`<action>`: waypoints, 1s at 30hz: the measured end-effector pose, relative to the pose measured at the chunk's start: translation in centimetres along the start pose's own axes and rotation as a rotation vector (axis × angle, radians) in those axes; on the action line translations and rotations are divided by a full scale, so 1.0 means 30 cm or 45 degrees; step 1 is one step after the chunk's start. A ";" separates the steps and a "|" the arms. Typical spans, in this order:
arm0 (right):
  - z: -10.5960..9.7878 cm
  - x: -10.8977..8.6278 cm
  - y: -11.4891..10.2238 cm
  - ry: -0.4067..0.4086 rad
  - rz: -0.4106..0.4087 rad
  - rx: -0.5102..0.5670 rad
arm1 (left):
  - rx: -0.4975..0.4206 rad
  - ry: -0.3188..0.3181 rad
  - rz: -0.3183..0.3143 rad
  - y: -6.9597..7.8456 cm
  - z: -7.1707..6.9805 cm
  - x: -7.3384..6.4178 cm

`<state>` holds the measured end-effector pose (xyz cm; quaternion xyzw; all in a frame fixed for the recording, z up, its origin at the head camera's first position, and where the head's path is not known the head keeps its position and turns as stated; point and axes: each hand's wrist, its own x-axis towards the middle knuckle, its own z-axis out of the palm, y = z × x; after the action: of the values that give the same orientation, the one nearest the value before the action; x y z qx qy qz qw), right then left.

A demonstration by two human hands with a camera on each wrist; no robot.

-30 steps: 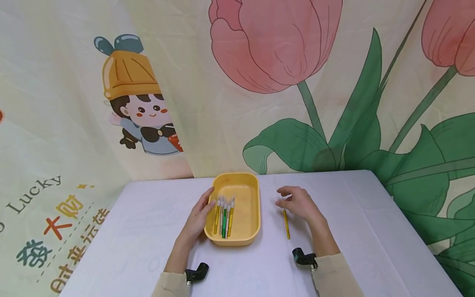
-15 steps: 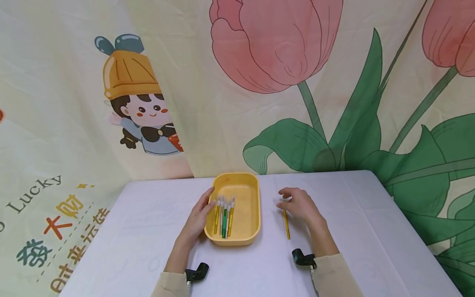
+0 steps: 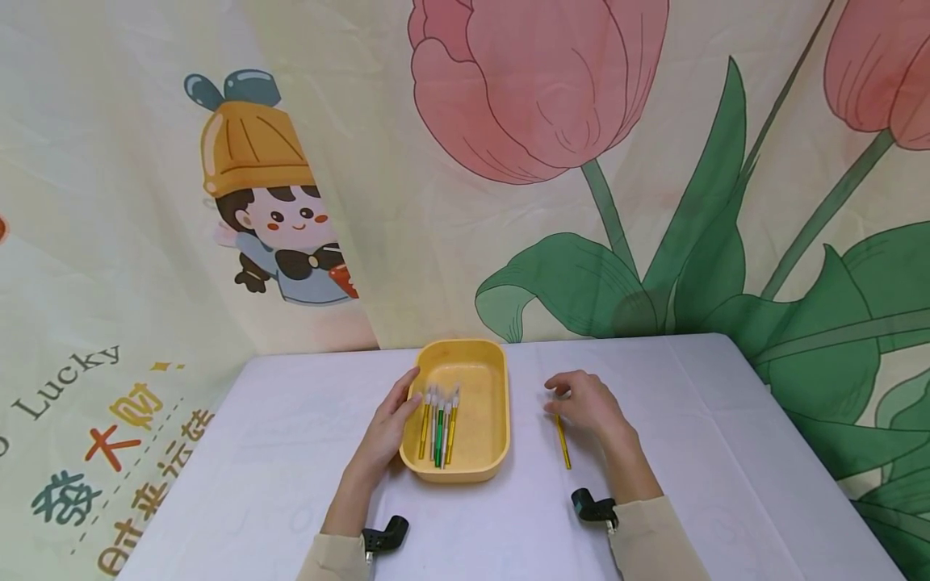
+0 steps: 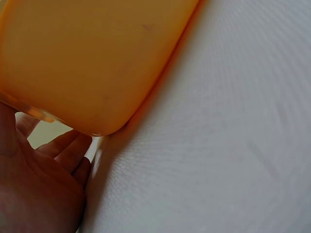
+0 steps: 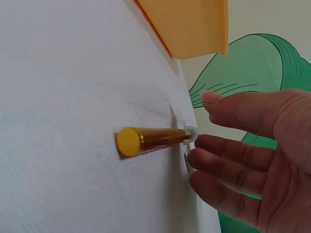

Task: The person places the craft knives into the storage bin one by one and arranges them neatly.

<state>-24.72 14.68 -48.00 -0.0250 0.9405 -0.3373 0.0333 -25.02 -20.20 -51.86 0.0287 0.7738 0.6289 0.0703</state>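
A yellow plastic tray point(image 3: 483, 436) stands on the white table, with several slim pens point(image 3: 439, 432) in gold, green and silver lying side by side at its left. My left hand point(image 3: 387, 424) holds the tray's left side, its thumb at the rim and fingers along the outer wall. One more gold pen point(image 3: 563, 444) lies on the table to the right of the tray. Over this pen's far end is my right hand point(image 3: 584, 402). In the right wrist view, its thumb is apart from the other fingertips, which are right by the pen's clear end point(image 5: 190, 134).
A white cloth covers the table point(image 3: 676, 452). Behind it hangs a printed backdrop point(image 3: 436, 266) with tulips and a cartoon figure. Both wrists carry small black cameras point(image 3: 596, 507).
My right hand has shifted slightly right and toward me, over the pen's far end. The left hand and the tray stay where they were.
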 end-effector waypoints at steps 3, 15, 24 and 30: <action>0.007 0.001 0.001 0.007 0.014 -0.014 | 0.003 0.000 -0.001 -0.002 0.000 0.002; 0.027 0.008 0.006 0.016 0.046 -0.057 | -0.001 -0.011 0.009 0.003 -0.002 -0.003; 0.036 0.006 0.000 -0.015 0.078 -0.034 | 0.008 -0.011 0.009 0.004 0.001 -0.001; 0.045 0.010 0.002 -0.018 0.070 -0.011 | 0.007 -0.012 0.002 0.007 0.000 -0.002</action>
<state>-24.92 13.83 -49.09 -0.0017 0.9419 -0.3322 0.0489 -24.96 -20.18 -51.65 0.0324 0.7752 0.6266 0.0732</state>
